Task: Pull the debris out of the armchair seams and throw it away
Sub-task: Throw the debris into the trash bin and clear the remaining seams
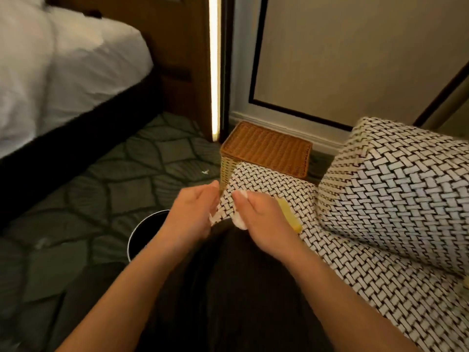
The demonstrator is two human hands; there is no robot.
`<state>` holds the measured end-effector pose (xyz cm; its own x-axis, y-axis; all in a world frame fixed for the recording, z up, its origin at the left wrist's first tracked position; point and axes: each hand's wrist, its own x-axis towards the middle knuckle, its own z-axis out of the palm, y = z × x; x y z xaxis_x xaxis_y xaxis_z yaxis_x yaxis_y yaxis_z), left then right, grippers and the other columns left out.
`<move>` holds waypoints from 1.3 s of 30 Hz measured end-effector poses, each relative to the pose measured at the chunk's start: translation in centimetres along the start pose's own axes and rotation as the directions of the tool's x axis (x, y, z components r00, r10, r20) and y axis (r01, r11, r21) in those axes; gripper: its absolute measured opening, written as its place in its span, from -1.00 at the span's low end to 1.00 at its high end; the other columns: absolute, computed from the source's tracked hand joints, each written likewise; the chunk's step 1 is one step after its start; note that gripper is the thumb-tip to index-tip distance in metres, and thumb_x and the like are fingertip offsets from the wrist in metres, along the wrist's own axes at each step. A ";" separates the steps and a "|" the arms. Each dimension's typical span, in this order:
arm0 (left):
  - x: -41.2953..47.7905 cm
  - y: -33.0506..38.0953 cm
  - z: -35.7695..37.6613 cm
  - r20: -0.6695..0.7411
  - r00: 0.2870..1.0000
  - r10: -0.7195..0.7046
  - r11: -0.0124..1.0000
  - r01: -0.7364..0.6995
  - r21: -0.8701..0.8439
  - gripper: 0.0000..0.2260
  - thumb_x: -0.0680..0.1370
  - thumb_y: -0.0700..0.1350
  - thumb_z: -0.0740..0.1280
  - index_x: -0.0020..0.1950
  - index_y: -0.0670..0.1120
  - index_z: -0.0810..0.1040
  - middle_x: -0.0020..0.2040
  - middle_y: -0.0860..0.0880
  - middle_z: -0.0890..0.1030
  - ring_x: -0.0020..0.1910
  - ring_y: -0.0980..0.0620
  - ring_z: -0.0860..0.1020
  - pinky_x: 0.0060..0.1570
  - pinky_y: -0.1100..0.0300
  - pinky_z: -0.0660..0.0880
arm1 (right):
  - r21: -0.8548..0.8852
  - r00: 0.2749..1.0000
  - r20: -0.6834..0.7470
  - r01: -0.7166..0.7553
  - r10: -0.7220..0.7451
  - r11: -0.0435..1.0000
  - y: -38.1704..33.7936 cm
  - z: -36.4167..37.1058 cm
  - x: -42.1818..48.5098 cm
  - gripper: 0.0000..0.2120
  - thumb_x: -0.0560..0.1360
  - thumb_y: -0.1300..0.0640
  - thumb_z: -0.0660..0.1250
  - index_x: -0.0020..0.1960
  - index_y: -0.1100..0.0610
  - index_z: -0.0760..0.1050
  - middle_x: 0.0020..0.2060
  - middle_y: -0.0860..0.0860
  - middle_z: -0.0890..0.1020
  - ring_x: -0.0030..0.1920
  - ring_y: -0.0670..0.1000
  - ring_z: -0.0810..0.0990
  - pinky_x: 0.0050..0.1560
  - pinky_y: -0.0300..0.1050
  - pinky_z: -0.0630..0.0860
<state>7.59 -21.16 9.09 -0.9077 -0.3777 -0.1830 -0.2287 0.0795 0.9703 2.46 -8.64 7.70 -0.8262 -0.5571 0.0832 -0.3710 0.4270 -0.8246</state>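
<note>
Our right hand [256, 219] curls round a soft white wad [240, 223] at the front of the armchair [380, 199] arm; left hand [190, 214] curls beside it, we can't tell on what. We judge the wad light and crushable, so pinch it whole; stiffer-looking yellow scrap [290, 217] lies just past the right hand, bin [142, 229] below the left.

Bare forearms lead to the left grip [189, 212] and right grip [264, 224]. At 6 o'clock, dark clothing [228, 288] with faint vertical folds covers the lap between them.
</note>
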 end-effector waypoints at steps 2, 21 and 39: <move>0.7 -1.0 -2.0 -0.073 0.997 0.018 0.998 -0.014 0.056 -0.58 0.61 -0.04 0.14 -0.46 -0.06 0.24 -0.56 0.07 0.21 -0.62 0.14 0.18 -0.57 0.30 0.14 | -0.107 0.999 0.042 0.038 -0.034 0.993 -1.2 2.1 1.7 -0.56 0.61 0.01 0.08 -0.45 0.01 0.22 -0.51 -0.10 0.31 -0.46 -0.11 0.27 -0.34 -0.09 0.21; 9.6 -17.2 -11.8 -0.391 0.872 -0.296 0.860 0.421 0.287 -0.75 0.59 -0.14 0.06 0.04 -0.21 0.49 0.07 -0.20 0.54 0.07 -0.18 0.47 -0.07 0.12 0.31 | -0.417 0.835 0.413 -0.182 0.364 0.891 4.4 18.4 13.5 -0.64 0.62 0.04 0.04 0.13 0.25 0.48 0.11 0.21 0.55 0.12 0.21 0.49 0.00 -0.04 0.38; 10.5 -17.7 -12.2 -0.235 0.917 -0.321 0.887 0.379 0.265 -0.80 0.60 -0.18 0.13 0.05 -0.17 0.53 0.03 -0.13 0.53 -0.02 0.00 0.44 0.03 0.15 0.37 | -0.431 0.787 0.447 -0.228 0.425 0.873 4.3 17.8 14.4 -0.73 0.58 0.18 0.17 0.24 0.16 0.48 0.23 0.14 0.50 0.20 0.12 0.48 0.11 -0.10 0.42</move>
<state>6.36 -37.81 -8.07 -0.6763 -0.5891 -0.4422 -0.6397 0.1720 0.7492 -3.48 -27.47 -4.63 -0.6187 -0.5750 -0.5354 -0.3186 0.8065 -0.4980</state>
